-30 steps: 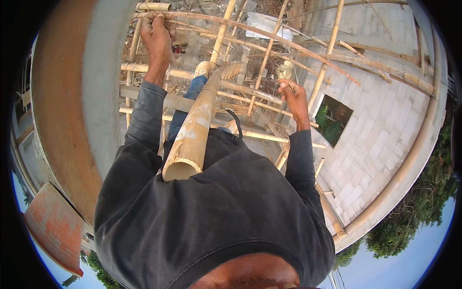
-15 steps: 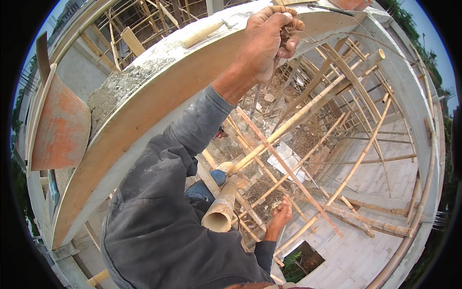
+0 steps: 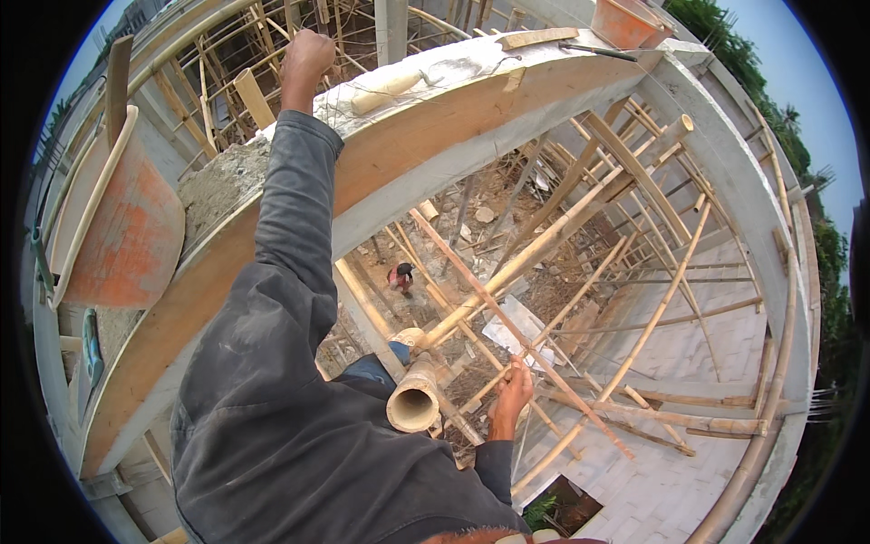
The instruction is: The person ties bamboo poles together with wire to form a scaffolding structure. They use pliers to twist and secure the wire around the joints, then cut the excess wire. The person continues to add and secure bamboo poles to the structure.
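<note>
My left hand (image 3: 310,60) is raised over the far side of the curved concrete beam (image 3: 317,107), back of the fist toward me. Its fingers are closed on the hidden side, so what they hold does not show. A trowel with a pale, mortar-smeared handle (image 3: 388,92) lies on the beam to the right of that arm. Lower down, my right hand (image 3: 512,399) is raised with its fingers drawn together at the tips. Its fingertips come close to a long reddish wooden strip (image 3: 480,288); whether they touch it I cannot tell.
An orange bucket (image 3: 136,238) stands at the left, another (image 3: 623,24) at the far right. Wood (image 3: 536,37) and a dark rod (image 3: 598,52) lie on the beam. Bamboo scaffolding (image 3: 575,213) crosses the deep drop; a thick bamboo end (image 3: 414,409) is near me. A person (image 3: 400,276) is below.
My left hand has swung left and away from me; the tangle of thin wire seen in it earlier is now out of sight. My right hand has risen slightly toward the strip. The view has shifted.
</note>
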A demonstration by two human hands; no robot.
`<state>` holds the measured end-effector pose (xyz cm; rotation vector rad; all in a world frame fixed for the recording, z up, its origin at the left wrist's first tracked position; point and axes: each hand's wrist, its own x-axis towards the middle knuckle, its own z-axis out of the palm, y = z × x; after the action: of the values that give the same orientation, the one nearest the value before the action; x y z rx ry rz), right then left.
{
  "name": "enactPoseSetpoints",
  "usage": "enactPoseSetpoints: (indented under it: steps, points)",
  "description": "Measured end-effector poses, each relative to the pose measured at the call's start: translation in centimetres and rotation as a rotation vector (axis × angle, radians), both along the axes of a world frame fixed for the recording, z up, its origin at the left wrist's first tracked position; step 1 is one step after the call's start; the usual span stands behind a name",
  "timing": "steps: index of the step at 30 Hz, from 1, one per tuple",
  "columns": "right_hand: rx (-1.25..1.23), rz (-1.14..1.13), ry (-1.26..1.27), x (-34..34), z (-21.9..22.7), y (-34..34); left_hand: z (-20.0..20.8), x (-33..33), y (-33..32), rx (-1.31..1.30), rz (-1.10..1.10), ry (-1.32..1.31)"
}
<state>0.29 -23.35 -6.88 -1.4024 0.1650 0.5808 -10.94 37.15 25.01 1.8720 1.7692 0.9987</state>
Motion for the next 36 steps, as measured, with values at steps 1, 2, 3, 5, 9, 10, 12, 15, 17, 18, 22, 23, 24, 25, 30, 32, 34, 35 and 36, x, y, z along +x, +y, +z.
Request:
enactPoseSetpoints:
  steps: [1, 2, 3, 5, 9, 10, 12, 15, 17, 18, 22, 23, 24, 25, 30, 32, 34, 35, 36]
  points:
    - [-0.012, -0.027, 0.008, 0.1, 0.6, 0.3, -0.4, -0.6, -0.5, -0.031, -0.014, 0.040]
    - [-0.020, -0.027, -0.013, 0.3, 1.4, 0.5, -0.7, -1.3, -0.9, -0.061, -0.028, 0.081]
    - [-0.028, -0.025, -0.030, 0.3, 2.3, 0.6, -0.9, -1.9, -1.7, -0.092, -0.040, 0.126]
    - [-0.028, -0.020, -0.064, 0.6, 3.2, 0.7, -0.5, -2.2, -2.9, -0.129, -0.092, 0.030]
    - [0.021, -0.024, -0.125, 1.5, 5.0, 1.1, -1.2, -3.4, -2.8, -0.052, -0.172, 0.097]
    - [0.030, -0.036, -0.135, 1.5, 5.5, 1.1, -1.3, -3.1, -3.6, -0.035, -0.216, 0.155]
    - [0.054, -0.037, -0.181, 1.8, 6.9, 1.7, -0.8, -2.8, -4.8, -0.041, -0.234, 0.093]
    - [0.072, -0.049, -0.199, 2.0, 8.2, 2.1, -2.2, -4.9, -3.0, -0.066, -0.289, 0.086]
    - [0.089, 0.004, -0.257, 2.0, 9.4, 2.4, -3.3, -5.7, -3.0, -0.128, -0.283, 0.024]
    - [0.085, 0.031, -0.242, 2.0, 10.3, 2.7, -3.9, -7.1, -1.0, -0.174, -0.304, 0.028]
    - [0.030, 0.100, -0.302, 2.3, 10.9, 2.4, -4.5, -11.4, 0.7, 0.114, -0.244, 0.052]
    - [0.022, 0.088, -0.312, 2.4, 10.7, 2.2, -3.8, -11.9, -0.8, 0.193, -0.260, 0.092]
    - [0.019, 0.081, -0.323, 2.6, 10.6, 2.0, -2.6, -10.9, -4.6, 0.309, -0.231, 0.012]
    - [0.014, 0.079, -0.329, 2.6, 10.4, 1.8, -0.5, -9.2, -9.6, 0.394, -0.083, 0.098]
    - [0.107, 0.064, -0.288, 2.7, 10.9, 2.1, 0.0, -2.2, -24.7, 0.822, -0.406, -0.579]
    - [0.187, 0.094, -0.211, 2.7, 11.1, 2.6, -3.2, 0.6, -28.7, 0.526, -0.886, -0.754]
    - [0.195, 0.115, -0.222, 2.8, 11.6, 2.3, -8.3, 4.6, -32.2, 0.120, -1.220, -0.746]
    - [0.210, 0.131, -0.223, 2.8, 11.7, 2.4, -10.4, 6.3, -33.1, 0.016, -1.342, -0.577]
    - [0.167, 0.163, -0.246, 2.9, 12.1, 2.5, -12.2, 7.9, -34.0, 0.017, -1.414, -0.485]
